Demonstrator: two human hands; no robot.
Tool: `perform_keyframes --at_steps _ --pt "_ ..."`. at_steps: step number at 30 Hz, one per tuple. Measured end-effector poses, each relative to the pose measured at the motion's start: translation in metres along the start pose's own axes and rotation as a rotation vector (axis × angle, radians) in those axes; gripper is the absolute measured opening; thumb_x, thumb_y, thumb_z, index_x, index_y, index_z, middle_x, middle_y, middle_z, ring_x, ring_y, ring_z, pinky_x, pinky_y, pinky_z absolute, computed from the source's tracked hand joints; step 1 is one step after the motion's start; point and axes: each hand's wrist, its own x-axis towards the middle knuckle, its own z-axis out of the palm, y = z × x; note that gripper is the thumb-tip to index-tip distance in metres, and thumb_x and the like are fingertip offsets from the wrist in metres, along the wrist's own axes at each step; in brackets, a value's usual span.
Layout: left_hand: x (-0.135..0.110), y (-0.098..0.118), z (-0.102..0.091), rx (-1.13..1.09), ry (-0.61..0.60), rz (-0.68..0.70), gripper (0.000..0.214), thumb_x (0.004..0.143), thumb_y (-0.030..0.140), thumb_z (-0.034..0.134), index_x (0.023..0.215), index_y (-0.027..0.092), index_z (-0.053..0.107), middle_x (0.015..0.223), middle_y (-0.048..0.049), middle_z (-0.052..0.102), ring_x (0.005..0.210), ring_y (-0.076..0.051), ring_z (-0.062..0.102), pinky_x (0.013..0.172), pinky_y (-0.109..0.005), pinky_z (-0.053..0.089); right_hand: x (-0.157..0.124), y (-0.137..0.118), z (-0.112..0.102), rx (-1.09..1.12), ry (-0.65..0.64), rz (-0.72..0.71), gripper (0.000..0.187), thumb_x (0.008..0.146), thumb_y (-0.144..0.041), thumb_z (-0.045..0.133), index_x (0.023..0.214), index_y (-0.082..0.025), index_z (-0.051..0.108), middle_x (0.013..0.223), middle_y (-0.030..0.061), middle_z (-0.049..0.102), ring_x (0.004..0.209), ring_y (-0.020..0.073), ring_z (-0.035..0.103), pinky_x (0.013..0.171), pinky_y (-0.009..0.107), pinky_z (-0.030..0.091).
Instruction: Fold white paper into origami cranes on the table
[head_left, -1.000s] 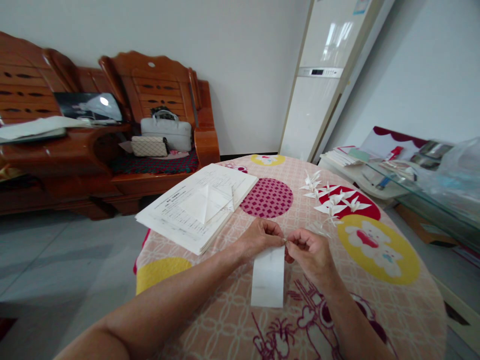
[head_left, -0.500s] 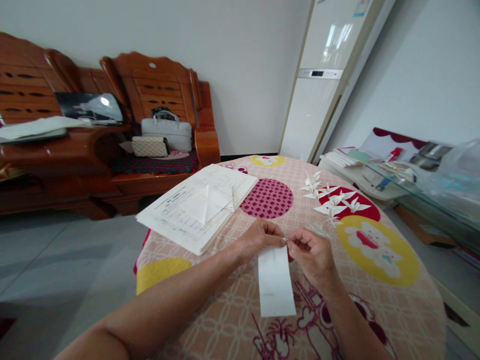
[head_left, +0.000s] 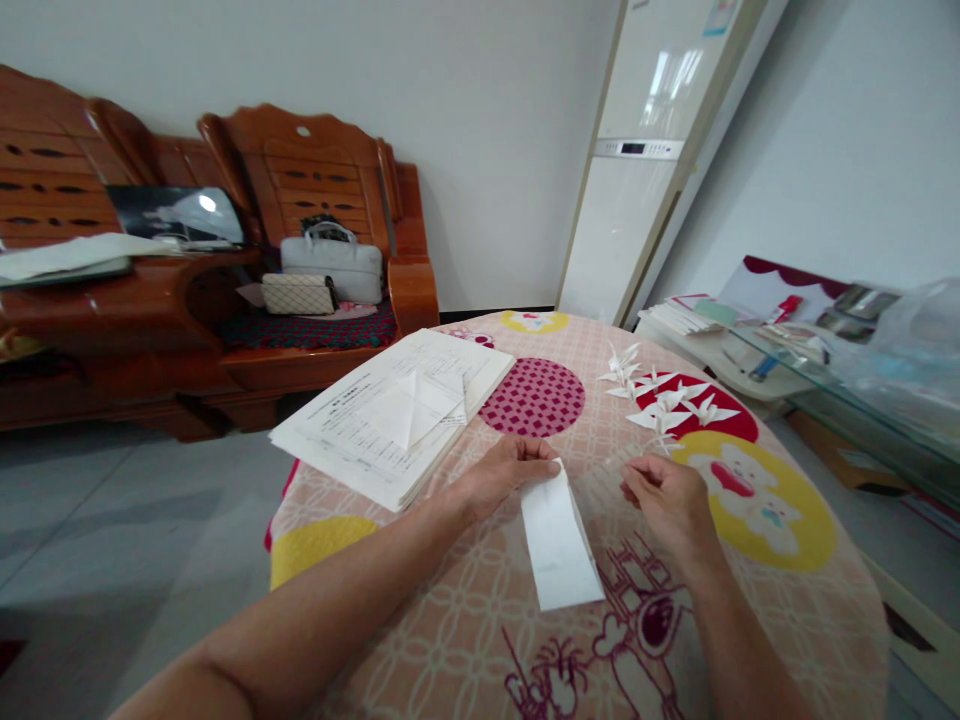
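The left hand (head_left: 516,474) pinched a folded rectangular white paper (head_left: 559,548) by its far end.
The right hand (head_left: 670,497) was curled, apart from it; whether it held something, I could not tell.

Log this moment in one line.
left hand: pinching folded paper | right hand: apart from folded paper | paper cranes, paper stack: on tablecloth

Bare hands (head_left: 510,475), bare forearms (head_left: 337,578), left seemingly past elbow.
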Motion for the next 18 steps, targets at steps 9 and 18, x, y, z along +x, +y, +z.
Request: perform_keyframes --at_steps 9,18 --pt "0.004 -0.006 -0.007 -0.056 0.089 0.064 0.037 0.063 0.040 0.080 0.077 0.012 0.061 0.067 0.0008 0.059 0.055 -0.008 0.051 0.054 -0.020 0.037 -0.016 -0.010 0.028 0.025 -0.457 -0.090 0.029 0.086 -0.036 0.054 0.071 -0.014 0.065 0.057 -0.0016 0.055 0.052 0.0109 0.047 0.046 0.021 0.034" --pt "0.002 -0.004 0.001 0.141 0.238 0.151 0.061 0.068 0.036 0.076 0.123 0.019 0.056 0.118 -0.0099 0.058 0.101 -0.022 0.055 0.077 -0.029 0.045 -0.022 -0.017 0.036 -0.244 -0.160 -0.360 0.024 0.084 -0.026 0.053 0.062 -0.016 0.053 0.053 -0.0051 0.041 0.050 0.0082 0.040 0.048 0.020 0.030"
